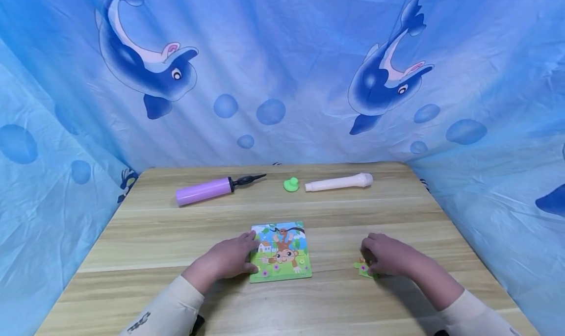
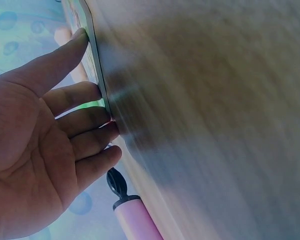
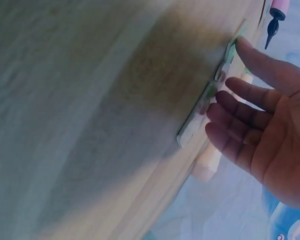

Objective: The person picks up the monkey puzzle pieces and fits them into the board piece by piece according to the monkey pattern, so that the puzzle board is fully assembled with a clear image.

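Observation:
A square monkey jigsaw puzzle [image 1: 282, 272] lies flat near the middle of the table. My left hand [image 1: 231, 256] is at its left side, thumb and fingertips touching the edge and the border of the picture. Those fingers are only slightly bent in the left wrist view, where the puzzle's thin edge [image 2: 96, 55] shows. Farther right, my right hand [image 1: 390, 256] rests over loose green puzzle pieces [image 1: 364, 270] and hides part of them. In the right wrist view its thumb touches one piece, and the loosely bent fingers are against another puzzle piece [image 3: 191, 125].
Along the back of the wooden table [image 1: 220, 292] lie a purple balloon pump [image 1: 205, 192] with a black nozzle, a small green knobbed toy [image 1: 291, 184] and a pale toy microphone [image 1: 337, 183]. A blue dolphin-print curtain [image 1: 282, 56] hangs behind the table and along both sides.

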Tool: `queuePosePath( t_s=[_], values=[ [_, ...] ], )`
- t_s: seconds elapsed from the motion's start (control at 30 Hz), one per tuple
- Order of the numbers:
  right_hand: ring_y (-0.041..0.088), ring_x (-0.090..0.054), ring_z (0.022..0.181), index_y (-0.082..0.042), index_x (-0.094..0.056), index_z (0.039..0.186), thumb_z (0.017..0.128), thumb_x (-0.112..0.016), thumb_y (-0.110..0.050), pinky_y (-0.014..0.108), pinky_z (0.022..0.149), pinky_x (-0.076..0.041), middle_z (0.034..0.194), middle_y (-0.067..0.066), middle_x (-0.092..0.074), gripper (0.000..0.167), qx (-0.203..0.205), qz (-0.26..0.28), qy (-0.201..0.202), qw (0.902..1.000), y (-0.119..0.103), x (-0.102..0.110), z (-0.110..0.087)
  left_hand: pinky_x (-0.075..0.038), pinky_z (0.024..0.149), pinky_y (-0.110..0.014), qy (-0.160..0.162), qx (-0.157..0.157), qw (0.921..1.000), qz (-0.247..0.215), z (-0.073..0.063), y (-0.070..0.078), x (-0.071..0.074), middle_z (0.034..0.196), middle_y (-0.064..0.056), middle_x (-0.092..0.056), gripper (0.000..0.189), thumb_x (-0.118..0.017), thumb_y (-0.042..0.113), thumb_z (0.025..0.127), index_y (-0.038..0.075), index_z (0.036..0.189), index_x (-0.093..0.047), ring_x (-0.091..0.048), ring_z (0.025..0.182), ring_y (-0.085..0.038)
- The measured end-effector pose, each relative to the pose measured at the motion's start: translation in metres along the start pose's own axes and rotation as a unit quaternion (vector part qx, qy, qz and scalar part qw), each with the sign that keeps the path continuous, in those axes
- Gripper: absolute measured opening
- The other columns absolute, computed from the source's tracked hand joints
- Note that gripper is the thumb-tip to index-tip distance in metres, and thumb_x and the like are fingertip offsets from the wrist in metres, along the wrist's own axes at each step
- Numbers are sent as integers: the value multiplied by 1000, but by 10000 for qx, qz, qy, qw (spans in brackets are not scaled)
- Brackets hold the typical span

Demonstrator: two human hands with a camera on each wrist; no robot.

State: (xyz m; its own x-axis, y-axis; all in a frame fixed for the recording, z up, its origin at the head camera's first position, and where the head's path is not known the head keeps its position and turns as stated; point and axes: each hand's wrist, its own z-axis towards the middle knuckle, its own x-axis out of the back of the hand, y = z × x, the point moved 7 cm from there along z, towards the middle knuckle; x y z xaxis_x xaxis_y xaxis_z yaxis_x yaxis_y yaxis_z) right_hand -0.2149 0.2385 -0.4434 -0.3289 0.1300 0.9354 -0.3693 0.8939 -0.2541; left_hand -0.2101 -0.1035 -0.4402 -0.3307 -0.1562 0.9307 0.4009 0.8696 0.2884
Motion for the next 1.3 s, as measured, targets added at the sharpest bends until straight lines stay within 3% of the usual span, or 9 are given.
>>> queuePosePath(
  t_s=[0.27,0.5,0.73,1.0,1.17,1.3],
  values=[
    [7,-43,70,-19,-58,84,75,-79,-11,25,60,-38,77,-7,-48,24,485,41,86,9988,-10,-6,7,-37,112,-54,62,-28,10000,-1,0,0,0,154,-21,-38,69,-76,37,84,5,141,-52,-38,141,-39],
    [8,-47,71,-21,-60,85,78,-79,-11,26,62,-41,78,-10,-51,23,298,176,-176,9992,-19,-14,16,-37,112,-55,76,10,10000,-13,0,-1,0,154,-21,-38,69,-76,37,84,6,141,-53,-38,141,-38],
    [7,-48,69,-20,-58,88,84,-76,-16,25,60,-42,77,-9,-53,19,480,522,-288,9971,-35,-14,24,-36,113,-53,25,9,10000,-39,0,-1,-1,155,-20,-36,68,-75,37,85,6,141,-52,-36,142,-37],
    [9,-44,75,-20,-57,85,70,-87,-25,24,63,-41,84,-8,-48,33,660,130,-212,9975,-51,-16,22,-36,113,-54,10,-17,10000,5,2,-1,-3,155,-19,-36,68,-74,37,86,6,142,-51,-37,142,-38],
    [7,-41,74,-25,-56,78,70,-87,-28,23,62,-39,80,-12,-44,32,827,-414,-12,9957,-54,-17,24,-37,113,-54,43,-46,10000,32,2,-1,-4,154,-20,-37,67,-74,37,86,6,141,-52,-37,142,-38],
    [7,-42,74,-25,-54,78,73,-85,-31,23,62,-39,77,-13,-46,32,966,-385,-1,9946,-56,-16,29,-36,113,-54,45,-34,10000,30,3,-2,-5,155,-20,-37,68,-74,38,85,6,141,-52,-37,142,-38]
  ],
)
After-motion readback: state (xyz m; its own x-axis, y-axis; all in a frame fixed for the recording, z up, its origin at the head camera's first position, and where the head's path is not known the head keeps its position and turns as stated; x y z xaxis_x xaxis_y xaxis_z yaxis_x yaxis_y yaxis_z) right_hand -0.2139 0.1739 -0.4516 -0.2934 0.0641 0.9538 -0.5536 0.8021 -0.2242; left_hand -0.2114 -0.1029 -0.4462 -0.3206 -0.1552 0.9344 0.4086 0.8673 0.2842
